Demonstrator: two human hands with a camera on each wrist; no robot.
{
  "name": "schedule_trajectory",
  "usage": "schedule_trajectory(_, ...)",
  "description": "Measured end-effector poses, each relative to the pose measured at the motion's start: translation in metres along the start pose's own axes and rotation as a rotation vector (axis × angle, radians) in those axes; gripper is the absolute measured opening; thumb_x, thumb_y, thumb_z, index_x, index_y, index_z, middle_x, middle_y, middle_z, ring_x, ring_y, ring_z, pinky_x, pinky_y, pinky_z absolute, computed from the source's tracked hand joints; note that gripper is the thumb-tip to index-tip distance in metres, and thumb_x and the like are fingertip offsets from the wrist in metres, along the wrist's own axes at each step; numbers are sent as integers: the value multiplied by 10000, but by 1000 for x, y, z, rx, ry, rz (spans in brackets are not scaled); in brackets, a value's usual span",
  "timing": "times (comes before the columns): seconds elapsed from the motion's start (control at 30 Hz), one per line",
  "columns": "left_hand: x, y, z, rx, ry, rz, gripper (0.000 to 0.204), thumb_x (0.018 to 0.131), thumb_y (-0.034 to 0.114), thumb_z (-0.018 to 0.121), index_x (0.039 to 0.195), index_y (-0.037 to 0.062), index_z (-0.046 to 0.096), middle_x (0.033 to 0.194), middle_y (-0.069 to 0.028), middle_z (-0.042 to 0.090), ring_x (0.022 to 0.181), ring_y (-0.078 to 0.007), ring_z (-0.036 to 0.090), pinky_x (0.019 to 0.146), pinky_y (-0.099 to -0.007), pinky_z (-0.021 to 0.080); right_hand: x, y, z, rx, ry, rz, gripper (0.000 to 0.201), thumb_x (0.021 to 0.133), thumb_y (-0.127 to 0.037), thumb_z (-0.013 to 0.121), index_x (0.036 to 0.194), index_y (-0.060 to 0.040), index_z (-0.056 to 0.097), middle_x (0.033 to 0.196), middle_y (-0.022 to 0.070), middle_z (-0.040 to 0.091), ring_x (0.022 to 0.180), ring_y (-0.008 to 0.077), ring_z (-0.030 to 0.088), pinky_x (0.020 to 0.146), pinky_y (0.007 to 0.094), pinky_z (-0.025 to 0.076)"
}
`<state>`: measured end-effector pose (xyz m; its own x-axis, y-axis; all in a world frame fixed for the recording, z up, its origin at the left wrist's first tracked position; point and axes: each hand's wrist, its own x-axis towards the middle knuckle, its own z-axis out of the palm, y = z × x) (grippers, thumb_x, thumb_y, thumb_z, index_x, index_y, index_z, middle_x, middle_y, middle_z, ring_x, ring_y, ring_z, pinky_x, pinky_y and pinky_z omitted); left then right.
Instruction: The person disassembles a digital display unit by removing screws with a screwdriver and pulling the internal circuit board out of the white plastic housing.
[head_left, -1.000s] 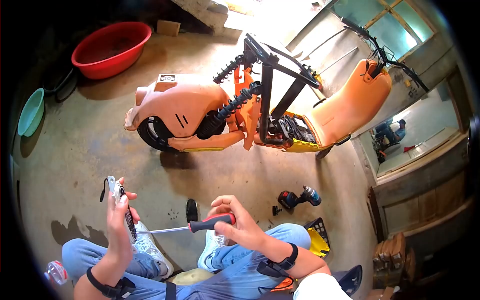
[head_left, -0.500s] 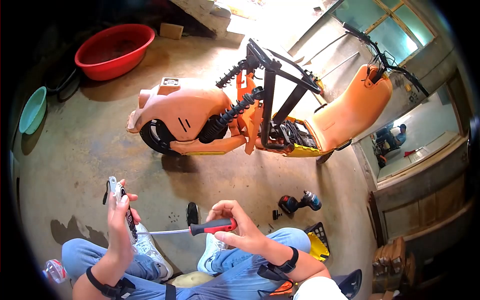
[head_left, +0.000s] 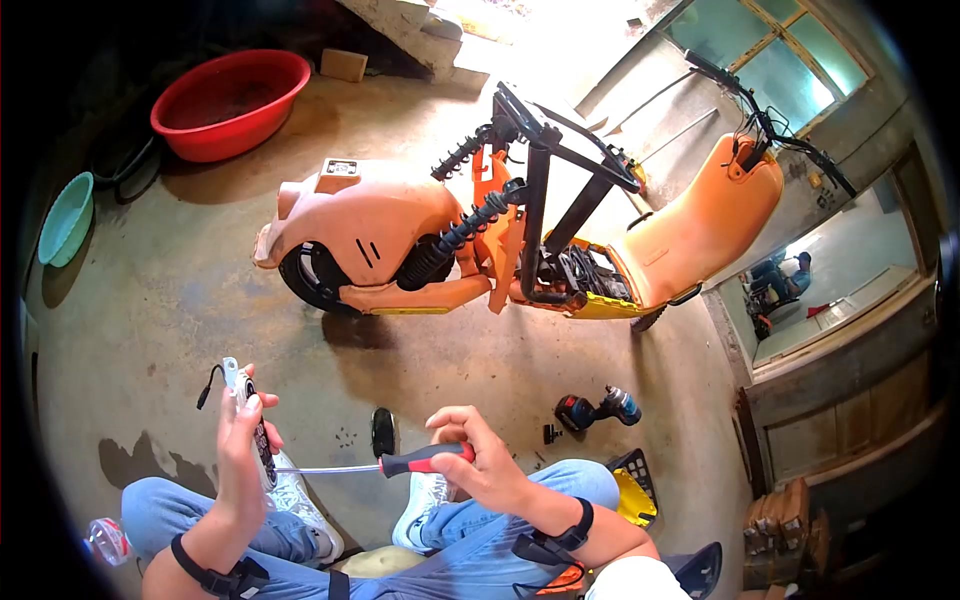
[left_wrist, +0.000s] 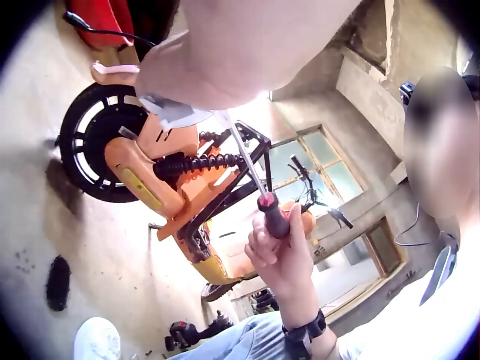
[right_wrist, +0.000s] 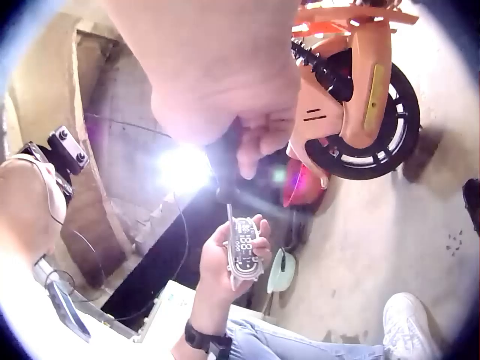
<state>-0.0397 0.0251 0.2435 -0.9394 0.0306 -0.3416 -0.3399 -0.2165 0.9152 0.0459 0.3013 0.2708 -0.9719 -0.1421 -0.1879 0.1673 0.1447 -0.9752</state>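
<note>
My left hand grips a small oval display unit on edge, its short black cable hanging off the top. In the right wrist view the face of the display unit shows printed digits, with fingers round its sides. My right hand holds the red and black handle of a screwdriver between thumb and fingers. The screwdriver's shaft points left and its tip reaches the display unit; the exact contact spot cannot be told. In the left wrist view the screwdriver angles up to the unit's pale edge.
An orange scooter with a bare black frame stands ahead. On the floor lie a cordless drill, a black oblong object, small screws and a yellow and black part. Red basin and green basin are at the left.
The display unit and its cable have tilted slightly, and the right hand has shifted a little on the screwdriver handle. The head view has moved slightly.
</note>
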Motion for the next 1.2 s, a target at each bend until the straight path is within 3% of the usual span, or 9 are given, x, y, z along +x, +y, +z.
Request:
schedule_trajectory(0.07, -2, 1, 1, 23, -46, -14, 544, 975, 289, 456, 1468, 77, 370, 1036, -38, 531, 677, -68, 481, 647, -217, 395, -2, -5, -3, 14, -28, 281, 506, 921, -152, 640, 1340, -74, 368, 1117, 108, 566, 991, 136, 568, 882, 291, 478)
schedule_trajectory(0.17, -3, 2, -1, 25, -42, -15, 542, 974, 290, 461, 1468, 86, 373, 1030, -35, 533, 671, -66, 484, 638, -220, 396, 2, 7, 2, 71, -8, 183, 519, 921, -142, 633, 1358, -78, 361, 1115, 106, 567, 977, 130, 563, 866, 283, 477)
schedule_trajectory(0.23, -1, 0, -2, 8, -29, -23, 543, 973, 289, 463, 1468, 85, 373, 1029, -34, 534, 671, -66, 486, 636, -220, 397, 9, 17, 8, -26, 14, -310, 468, 973, -276, 607, 1339, -65, 406, 1054, 90, 588, 765, 86, 576, 705, 223, 497)
schedule_trajectory(0.37, 1, -2, -2, -11, -21, -19, 540, 972, 284, 466, 1467, 88, 375, 1025, -34, 537, 672, -62, 487, 635, -221, 397, 5, 16, 6, -62, 7, -318, 505, 984, -357, 594, 1346, -62, 401, 1029, 93, 602, 688, 76, 560, 648, 212, 491)
schedule_trajectory(0.43, -1, -3, -1, -8, -36, -24, 538, 972, 282, 467, 1466, 89, 375, 1025, -35, 537, 671, -62, 486, 634, -221, 397, -3, 7, -4, 84, -68, 160, 546, 973, -328, 618, 1374, -65, 356, 1043, 109, 604, 772, 101, 578, 704, 238, 496)
schedule_trajectory(0.7, 2, 0, -5, -32, -26, -47, 550, 966, 280, 471, 1469, 84, 366, 1039, -44, 534, 678, -72, 492, 638, -226, 399, 5, 6, 10, 167, -32, -168, 481, 966, -191, 614, 1355, -55, 367, 1030, 100, 598, 776, 95, 568, 707, 239, 504)
schedule_trajectory(0.9, 2, -2, -3, -35, -22, -47, 488, 982, 274, 448, 1431, 86, 417, 1006, -28, 567, 644, -60, 517, 590, -205, 415, -2, 4, -3, 123, -59, 274, 514, 937, -132, 628, 1368, -72, 355, 1160, 106, 546, 981, 116, 547, 885, 282, 470)
schedule_trajectory(1.07, 2, -2, -4, -28, -27, -53, 548, 967, 279, 473, 1470, 87, 366, 1034, -42, 533, 686, -72, 496, 638, -227, 407, 8, 18, 12, -97, 47, -342, 463, 994, -352, 585, 1302, -52, 416, 960, 60, 624, 746, 76, 594, 699, 234, 509)
schedule_trajectory(1.2, 3, -3, -5, -29, -32, -57, 544, 966, 276, 476, 1465, 87, 372, 1033, -41, 534, 683, -71, 496, 634, -226, 405, 5, 13, 8, -114, 36, -398, 423, 996, -262, 595, 1311, -48, 411, 919, 45, 611, 717, 80, 574, 657, 222, 485)
